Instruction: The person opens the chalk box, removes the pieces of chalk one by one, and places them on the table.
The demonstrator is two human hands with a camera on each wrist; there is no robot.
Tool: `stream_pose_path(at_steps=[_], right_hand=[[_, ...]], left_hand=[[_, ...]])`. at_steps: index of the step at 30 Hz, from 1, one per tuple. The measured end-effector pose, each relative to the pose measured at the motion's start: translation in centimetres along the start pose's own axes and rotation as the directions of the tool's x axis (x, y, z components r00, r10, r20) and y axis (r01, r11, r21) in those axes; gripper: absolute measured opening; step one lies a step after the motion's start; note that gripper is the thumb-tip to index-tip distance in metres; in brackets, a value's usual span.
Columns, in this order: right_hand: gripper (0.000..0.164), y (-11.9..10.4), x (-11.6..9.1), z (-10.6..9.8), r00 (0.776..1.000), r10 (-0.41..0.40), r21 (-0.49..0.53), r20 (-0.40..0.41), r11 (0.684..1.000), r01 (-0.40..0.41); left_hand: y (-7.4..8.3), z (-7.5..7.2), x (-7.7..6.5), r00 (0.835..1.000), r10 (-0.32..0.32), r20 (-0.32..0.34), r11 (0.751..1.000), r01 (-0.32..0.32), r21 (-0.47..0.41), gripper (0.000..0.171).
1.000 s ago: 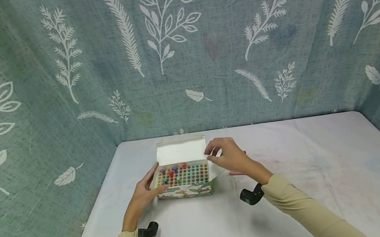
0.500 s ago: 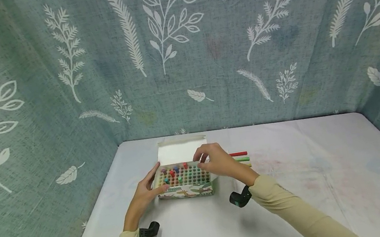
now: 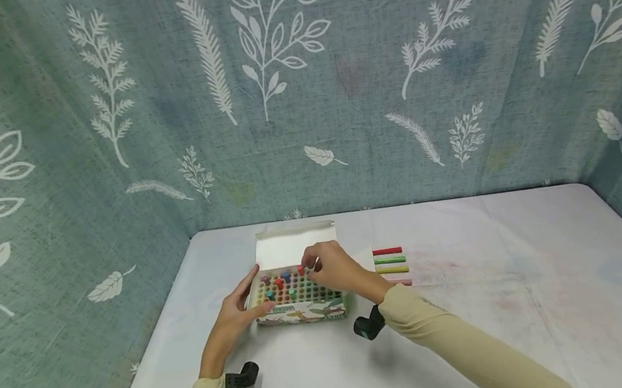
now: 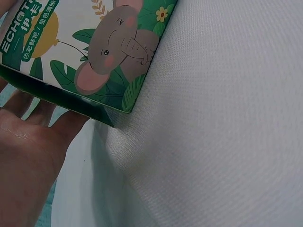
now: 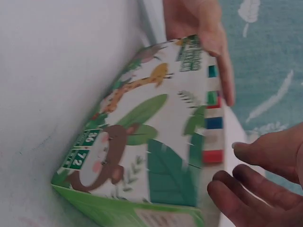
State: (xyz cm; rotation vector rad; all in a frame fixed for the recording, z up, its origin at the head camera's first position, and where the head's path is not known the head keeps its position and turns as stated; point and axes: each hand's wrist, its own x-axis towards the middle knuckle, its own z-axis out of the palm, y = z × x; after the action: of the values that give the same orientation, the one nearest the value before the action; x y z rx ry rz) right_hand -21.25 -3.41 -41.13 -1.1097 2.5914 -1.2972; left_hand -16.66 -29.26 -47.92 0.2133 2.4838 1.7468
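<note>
A printed cardboard box [image 3: 305, 313] lies on the table, its white lid [image 3: 286, 249] folded back. Inside are rows of holes, with several coloured sticks standing up from some of them. My left hand [image 3: 232, 314] grips the box's left end, thumb at the front edge and fingers towards the back. Over the box's right half hovers my right hand [image 3: 335, 267]. Its thumb and bent fingers are apart with nothing visible between them, close to a raised red stick [image 3: 301, 270]. In the right wrist view, the fingers [image 5: 239, 189] stand beside the box's open top.
To the box's right lie loose sticks in a row: red [image 3: 387, 251], green [image 3: 390, 260], yellow [image 3: 393, 269] and pink [image 3: 401, 282]. A side flap [image 3: 364, 258] sticks out under the right hand. A leaf-patterned curtain [image 3: 376, 144] hangs behind the white-covered table [image 3: 486, 315].
My right hand has moved left from beside the box to above its holes, uncovering the loose sticks on the table. The left hand stays on the box.
</note>
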Motion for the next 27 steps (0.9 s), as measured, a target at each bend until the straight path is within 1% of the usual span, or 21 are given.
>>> stream_pose_path(at_steps=[1, 3, 7, 8, 10, 12, 15, 18, 21, 22, 23, 24, 25, 27], right_hand=[[0.011, 0.1, 0.2, 0.3, 1.000, -0.001, -0.007, -0.005, 1.000, 0.001], [0.011, 0.4, 0.6, 0.9, 1.000, -0.006, -0.037, -0.024, 0.999, 0.006], [0.012, 0.6, 1.2, 1.8, 0.998, -0.013, -0.137, -0.056, 0.991, 0.005], [0.012, 0.6, 1.4, 2.0, 0.998, -0.014, -0.167, -0.056, 0.986, 0.004], [0.014, 0.4, 1.7, 2.4, 0.999, -0.007, -0.230, -0.052, 0.973, -0.006], [0.016, 0.0, 1.9, 2.8, 0.999, -0.001, -0.300, -0.049, 0.954, -0.014], [0.015, -0.6, 2.2, 3.3, 0.998, 0.020, -0.420, -0.055, 0.907, -0.041], [0.014, -1.0, 2.3, 3.8, 0.996, 0.019, -0.551, -0.092, 0.832, -0.067], [0.010, -1.3, 2.4, 4.3, 0.988, -0.033, -0.649, -0.151, 0.757, -0.074], [0.009, -1.3, 2.4, 4.4, 0.984, -0.051, -0.671, -0.169, 0.737, -0.077], [0.006, -1.2, 2.5, 4.6, 0.981, -0.065, -0.691, -0.185, 0.718, -0.083], [0.004, -1.2, 2.5, 4.8, 0.976, -0.076, -0.704, -0.203, 0.705, -0.091], [0.005, -1.2, 2.5, 4.9, 0.971, -0.091, -0.712, -0.223, 0.695, -0.099], [0.011, -1.1, 2.5, 5.2, 0.962, -0.099, -0.718, -0.256, 0.685, -0.121]], left_hand=[[0.0, 0.0, 0.0, 1.000, 0.006, 0.000, 1.000, -0.006, 0.001, 0.076], [0.2, -0.1, 0.0, 1.000, -0.008, -0.005, 1.000, 0.008, -0.005, 0.076], [0.2, -0.1, -0.1, 1.000, -0.028, -0.008, 0.999, 0.028, -0.014, 0.076], [0.1, -0.1, -0.1, 0.999, -0.035, -0.009, 0.999, 0.035, -0.017, 0.076], [0.0, -0.1, -0.1, 1.000, -0.028, -0.010, 0.999, 0.028, -0.015, 0.076], [0.0, -0.2, -0.1, 1.000, -0.026, -0.015, 1.000, 0.026, -0.010, 0.077], [0.0, -0.2, -0.1, 1.000, -0.015, -0.021, 1.000, 0.015, -0.007, 0.077], [0.1, -0.2, -0.1, 1.000, -0.008, -0.018, 1.000, 0.008, -0.009, 0.075], [0.3, -0.1, -0.1, 1.000, -0.005, -0.007, 1.000, 0.005, -0.018, 0.075], [0.3, -0.1, -0.1, 1.000, -0.007, -0.005, 1.000, 0.006, -0.026, 0.075], [0.8, 0.0, -0.2, 1.000, -0.012, -0.003, 0.999, 0.012, -0.031, 0.075], [1.1, 0.0, -0.3, 1.000, -0.017, -0.002, 0.999, 0.017, -0.036, 0.075], [1.2, 0.0, -0.3, 1.000, -0.019, -0.001, 0.999, 0.019, -0.039, 0.076], [1.3, 0.1, -0.2, 1.000, -0.022, -0.006, 0.999, 0.022, -0.037, 0.076]])
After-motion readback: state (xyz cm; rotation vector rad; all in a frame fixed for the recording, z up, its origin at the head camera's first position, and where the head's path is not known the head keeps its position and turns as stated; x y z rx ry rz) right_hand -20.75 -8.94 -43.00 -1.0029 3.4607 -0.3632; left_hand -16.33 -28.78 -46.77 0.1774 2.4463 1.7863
